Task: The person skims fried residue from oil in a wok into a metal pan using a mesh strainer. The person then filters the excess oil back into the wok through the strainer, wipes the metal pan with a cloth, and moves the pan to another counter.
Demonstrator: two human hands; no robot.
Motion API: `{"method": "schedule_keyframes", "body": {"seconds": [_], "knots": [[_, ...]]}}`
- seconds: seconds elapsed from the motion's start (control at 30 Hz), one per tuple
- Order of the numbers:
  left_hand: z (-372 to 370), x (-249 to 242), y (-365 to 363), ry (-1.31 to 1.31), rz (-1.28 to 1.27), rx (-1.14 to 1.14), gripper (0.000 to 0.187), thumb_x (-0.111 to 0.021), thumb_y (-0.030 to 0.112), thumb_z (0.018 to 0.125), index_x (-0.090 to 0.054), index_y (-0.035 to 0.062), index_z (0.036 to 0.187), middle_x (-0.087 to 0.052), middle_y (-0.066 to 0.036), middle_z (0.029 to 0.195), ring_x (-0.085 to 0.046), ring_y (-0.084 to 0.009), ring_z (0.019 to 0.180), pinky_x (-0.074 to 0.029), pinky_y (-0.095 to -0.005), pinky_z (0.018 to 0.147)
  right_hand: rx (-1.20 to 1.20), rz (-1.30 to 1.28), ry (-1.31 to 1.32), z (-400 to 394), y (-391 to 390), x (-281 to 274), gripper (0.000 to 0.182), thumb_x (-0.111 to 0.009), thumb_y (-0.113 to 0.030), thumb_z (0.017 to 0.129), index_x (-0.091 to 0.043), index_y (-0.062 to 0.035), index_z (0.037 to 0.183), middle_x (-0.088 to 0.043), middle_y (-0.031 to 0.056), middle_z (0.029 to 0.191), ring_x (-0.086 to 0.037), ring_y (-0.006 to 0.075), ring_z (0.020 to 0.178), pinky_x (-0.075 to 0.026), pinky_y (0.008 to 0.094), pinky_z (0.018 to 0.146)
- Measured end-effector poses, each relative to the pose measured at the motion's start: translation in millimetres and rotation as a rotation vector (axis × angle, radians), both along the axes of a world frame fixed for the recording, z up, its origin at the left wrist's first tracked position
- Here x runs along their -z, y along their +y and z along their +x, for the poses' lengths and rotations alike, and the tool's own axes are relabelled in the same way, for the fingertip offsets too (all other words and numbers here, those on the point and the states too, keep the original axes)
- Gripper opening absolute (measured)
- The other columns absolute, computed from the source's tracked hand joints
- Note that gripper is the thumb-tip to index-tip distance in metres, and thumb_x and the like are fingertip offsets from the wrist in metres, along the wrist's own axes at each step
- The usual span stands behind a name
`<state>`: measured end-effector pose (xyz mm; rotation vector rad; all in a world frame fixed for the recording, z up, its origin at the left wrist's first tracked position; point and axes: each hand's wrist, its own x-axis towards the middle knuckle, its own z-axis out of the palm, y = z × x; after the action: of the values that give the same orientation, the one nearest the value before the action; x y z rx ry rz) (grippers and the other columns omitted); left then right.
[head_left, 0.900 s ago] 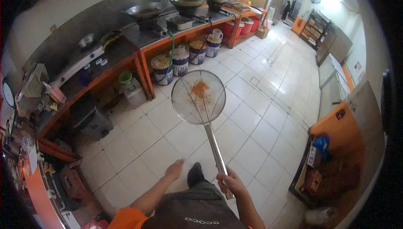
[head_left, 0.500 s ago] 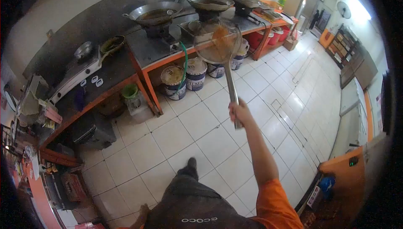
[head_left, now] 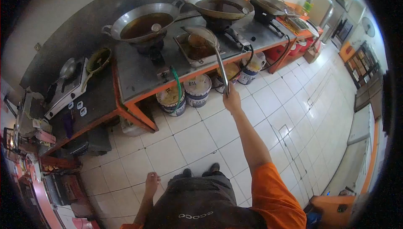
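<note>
My right hand (head_left: 231, 99) is closed round the metal handle of a long-handled strainer (head_left: 222, 67), arm stretched forward. The strainer's wide mesh head is tilted over a rectangular metal tray (head_left: 201, 63) on the steel counter. A round ladle-like bowl (head_left: 196, 40) shows in the tray, partly behind the strainer. My left hand (head_left: 153, 182) hangs low beside my dark apron, fingers loosely curled, with nothing visible in it. Behind the tray stand large woks of dark liquid: a left wok (head_left: 147, 21), a middle wok (head_left: 220, 6) and a right wok (head_left: 266, 4).
Lidded buckets, among them a white-and-blue bucket (head_left: 197, 90), stand below the orange-edged counter (head_left: 138, 84). A green hose (head_left: 175, 84) hangs at its front. On the left are a white stove (head_left: 69, 88) and a green-rimmed pan (head_left: 100, 59). White floor tiles (head_left: 193, 138) lie underfoot.
I have stepped closer to the counter. The strainer, which held orange-brown bits up in the air, has come down over the tray and tilted. My left hand has come forward into view.
</note>
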<state>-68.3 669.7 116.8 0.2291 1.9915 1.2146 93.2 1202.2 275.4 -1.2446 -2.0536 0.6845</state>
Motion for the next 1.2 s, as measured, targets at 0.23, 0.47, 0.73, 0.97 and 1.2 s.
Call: {"method": "schedule_keyframes", "body": {"seconds": [0.23, 0.47, 0.73, 0.97, 1.2], "knots": [[70.4, -19.1, 153.7, 0.104, 0.099, -0.112, 0.03, -0.049, 0.033, 0.095, -0.045, 0.0094, 0.113, -0.062, -0.01, 0.094, -0.062, -0.0186, 0.078, -0.05, -0.0316, 0.064, -0.16, -0.007, 0.142, 47.0, 72.6, -12.0, 0.051, -0.049, -0.005, 0.083, -0.035, -0.0036, 0.132, -0.06, 0.0293, 0.094, -0.059, 0.0458, 0.086, -0.047, 0.0482, 0.073], [161.8, -11.3, 253.2, -0.006, -0.047, -0.254, 0.025, -0.051, 0.029, 0.095, -0.047, 0.0085, 0.109, -0.062, -0.01, 0.092, -0.061, -0.0189, 0.076, -0.049, -0.0324, 0.061, -0.515, -1.008, 0.424, 70.9, 148.5, -29.0, 0.04, -0.053, -0.017, 0.09, -0.039, -0.0016, 0.124, -0.055, 0.0096, 0.076, -0.055, 0.0168, 0.051, -0.046, 0.0325, 0.042], [200.2, 93.1, 356.8, 0.256, -0.037, 0.117, 0.016, -0.057, 0.019, 0.088, -0.052, 0.0092, 0.1, -0.063, -0.007, 0.077, -0.06, -0.0175, 0.07, -0.048, -0.0297, 0.062, -0.731, -1.231, 0.343, 39.6, 229.5, 8.5, 0.043, -0.055, -0.031, 0.09, -0.046, -0.0002, 0.119, -0.057, 0.01, 0.083, -0.06, 0.0171, 0.077, -0.051, 0.0327, 0.052], [208.4, 91.1, 530.6, -0.055, -0.356, -0.081, 0.015, -0.057, 0.017, 0.088, -0.052, 0.009, 0.1, -0.062, -0.007, 0.075, -0.06, -0.0172, 0.07, -0.048, -0.0296, 0.061, -1.113, -1.29, 0.04, 79.7, 341.4, -34.8, 0.046, -0.051, -0.041, 0.09, -0.053, -0.0039, 0.117, -0.061, 0.012, 0.093, -0.059, 0.0174, 0.083, -0.051, 0.0348, 0.067], [214.6, 80.6, 674.3, -0.108, -0.411, -0.114, 0.015, -0.058, 0.016, 0.087, -0.053, 0.0089, 0.1, -0.062, -0.007, 0.073, -0.06, -0.0169, 0.07, -0.048, -0.0294, 0.061, -0.708, -1.161, 0.458, 220.5, 618.7, 107.6, 0.036, -0.05, -0.03, 0.085, -0.059, -0.0073, 0.111, -0.058, 0.0069, 0.087, -0.058, 0.0162, 0.072, -0.051, 0.029, 0.064]]}}
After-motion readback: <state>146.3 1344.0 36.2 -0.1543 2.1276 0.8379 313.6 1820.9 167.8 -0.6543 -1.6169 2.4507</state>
